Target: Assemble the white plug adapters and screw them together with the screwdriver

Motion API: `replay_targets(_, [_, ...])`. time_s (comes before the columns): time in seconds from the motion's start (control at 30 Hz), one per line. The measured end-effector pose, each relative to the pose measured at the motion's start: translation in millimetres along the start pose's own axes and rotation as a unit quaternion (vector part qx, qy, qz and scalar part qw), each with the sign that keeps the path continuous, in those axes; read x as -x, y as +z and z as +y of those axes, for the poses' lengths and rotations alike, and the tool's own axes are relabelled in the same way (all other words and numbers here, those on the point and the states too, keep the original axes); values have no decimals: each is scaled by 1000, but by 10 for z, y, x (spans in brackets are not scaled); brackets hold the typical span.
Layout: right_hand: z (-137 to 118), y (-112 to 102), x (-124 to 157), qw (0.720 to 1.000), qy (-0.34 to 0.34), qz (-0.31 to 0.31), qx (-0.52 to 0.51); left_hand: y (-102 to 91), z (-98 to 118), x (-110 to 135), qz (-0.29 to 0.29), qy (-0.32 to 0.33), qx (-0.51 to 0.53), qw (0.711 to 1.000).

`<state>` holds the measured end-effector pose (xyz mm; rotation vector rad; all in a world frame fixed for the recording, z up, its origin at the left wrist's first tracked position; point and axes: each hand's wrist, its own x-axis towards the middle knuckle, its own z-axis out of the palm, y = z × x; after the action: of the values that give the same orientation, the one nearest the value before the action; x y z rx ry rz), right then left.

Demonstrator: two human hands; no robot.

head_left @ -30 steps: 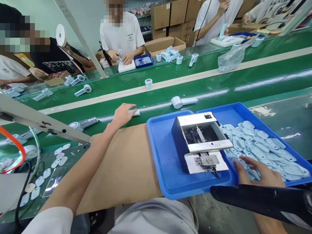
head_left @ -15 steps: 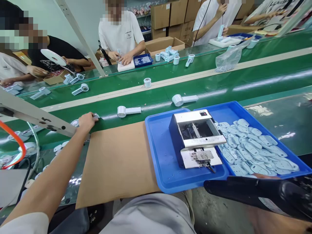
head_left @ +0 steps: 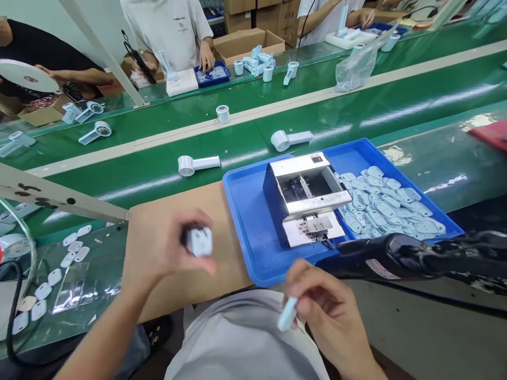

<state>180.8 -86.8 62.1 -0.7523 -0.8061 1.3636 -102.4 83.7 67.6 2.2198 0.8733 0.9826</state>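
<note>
My left hand (head_left: 158,248) is closed round a small white and dark device (head_left: 197,240), held above the brown cardboard sheet (head_left: 206,211); it is blurred by motion. My right hand (head_left: 322,311) is low over my lap, fingers pinched on a pale blue flat plastic piece (head_left: 288,313). Just beyond my hands, a blue tray (head_left: 247,227) carries a silver and blue machine (head_left: 304,198). To the right, a second blue tray (head_left: 396,158) holds a heap of several pale blue plastic pieces (head_left: 390,206).
A black tool body (head_left: 400,258) lies across the near right. White handled devices (head_left: 198,163) (head_left: 289,139) ride the green conveyor (head_left: 356,116). Loose white pieces (head_left: 71,248) lie at left. Other people work across the belt, near cardboard boxes (head_left: 245,42).
My left hand came back from the belt's near edge with a small device in it. My right hand left the tray of pieces and now holds one over my lap.
</note>
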Motion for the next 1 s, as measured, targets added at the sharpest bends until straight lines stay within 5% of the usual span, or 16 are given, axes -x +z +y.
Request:
replay_targets(0.07, [44,165,-72,1000,16,18,-5,394,224,205,-73,31,113,990])
replay_targets(0.17, [70,230,-138,998,42,8,50,805,369,438,-123,19,149,981])
replay_targets(0.4, [79,187,-55,965,-30,-2,259,1009,492,457,-117,23,133,984])
replay_targets(0.5, [182,169,20,901,-221,158,338,1088,513,366,-44,97,131,986])
replay_targets(0.6, [170,-32,-4,761,-448,369,290,1212,441,324,42,116,177,976])
replay_targets(0.63, [119,-147,-26,749,-463,391,270,1252,404,322,64,112,192,973])
replay_targets(0.67, [48,-278,-41,767,-441,386,261,1286,366,323,81,107,201,970])
replay_targets(0.73, [-119,-550,-25,874,-295,282,266,1338,305,325,106,98,206,968])
replay_targets(0.8, [-247,-770,68,937,-137,166,274,1369,276,324,116,87,210,967])
replay_targets(0.9, [-228,-897,242,947,-90,101,292,1400,284,328,108,70,214,968])
replay_targets(1.0, [12,-787,267,933,-177,134,284,1437,302,367,99,49,196,974])
